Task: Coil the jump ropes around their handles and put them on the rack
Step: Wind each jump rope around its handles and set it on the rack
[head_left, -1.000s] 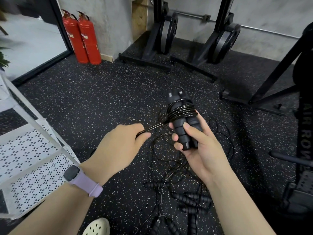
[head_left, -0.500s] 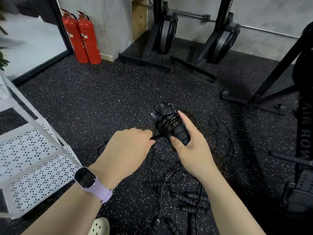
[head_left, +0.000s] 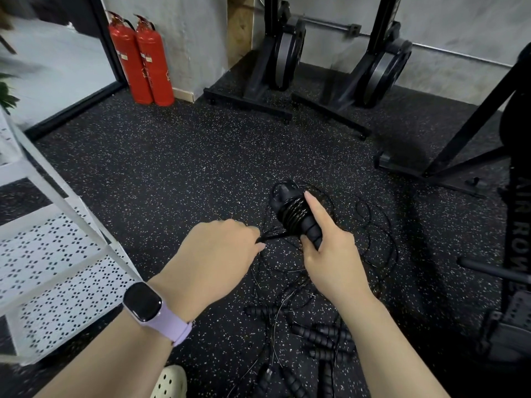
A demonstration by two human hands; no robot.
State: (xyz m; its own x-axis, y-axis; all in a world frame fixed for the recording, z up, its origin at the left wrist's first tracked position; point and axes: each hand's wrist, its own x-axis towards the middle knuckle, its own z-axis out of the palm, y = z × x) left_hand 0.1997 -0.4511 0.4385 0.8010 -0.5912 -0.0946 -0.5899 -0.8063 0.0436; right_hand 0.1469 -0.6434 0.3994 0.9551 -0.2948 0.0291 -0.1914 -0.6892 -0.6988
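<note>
1. Head view: two hands work over the speckled floor (head_left: 178, 168). The right hand (head_left: 330, 254) curls round one pair of handles (head_left: 298, 219) held together, forefinger stretched straight along them; the rope (head_left: 291, 212) is coiled in several turns round their upper part.
2. The left hand (head_left: 218, 254) is closed, pinching the rope's free strand just beside the handles; a watch (head_left: 143, 301) sits on that wrist.
3. Below the hands lies a tangle of loose ropes (head_left: 310, 282) on the floor, with about eight more handles (head_left: 321, 334); the exact count is unclear.
4. One white perforated rack (head_left: 57, 268) stands at the left, well apart from the coiled rope.
5. Two red extinguishers (head_left: 140, 56) stand by the wall, two black machines (head_left: 287, 53) upright behind.
6. One pale shoe (head_left: 169, 383) shows at the bottom edge.
</note>
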